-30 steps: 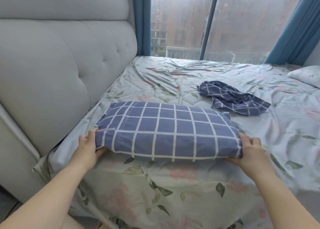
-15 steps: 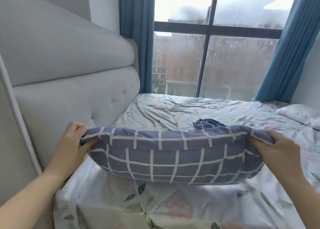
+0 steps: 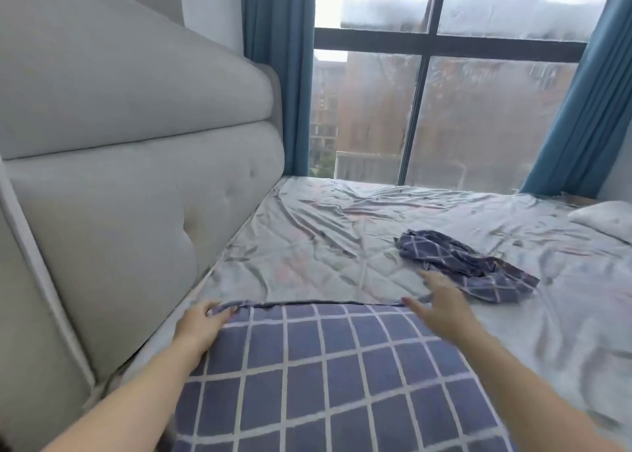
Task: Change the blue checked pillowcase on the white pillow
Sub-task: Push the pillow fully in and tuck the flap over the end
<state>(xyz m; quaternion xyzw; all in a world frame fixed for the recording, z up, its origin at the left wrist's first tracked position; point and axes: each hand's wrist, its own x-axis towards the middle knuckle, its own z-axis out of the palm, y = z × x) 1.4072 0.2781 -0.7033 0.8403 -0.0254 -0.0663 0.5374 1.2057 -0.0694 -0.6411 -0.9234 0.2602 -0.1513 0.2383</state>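
Cased pillow (image 3: 328,376): in its blue checked cover, on the floral sheet (image 3: 325,243), close in, between both forearms.
Left hand (image 3: 200,327): fingers curled round the pillow's far left corner, near the grey headboard (image 3: 136,219).
Right hand (image 3: 441,306): blurred, fingers spread straight at the far right corner, gripping nothing.
Crumpled checked case (image 3: 465,270): just beyond the right hand.

A grey padded headboard (image 3: 136,212) fills the left, below a white wall (image 3: 212,3). Beyond the bed (image 3: 342,233) and its creased floral sheet, a dark-framed window (image 3: 424,109) stands between blue curtains (image 3: 277,75). Pale daylight comes through misted glass, perhaps showing brick blocks.
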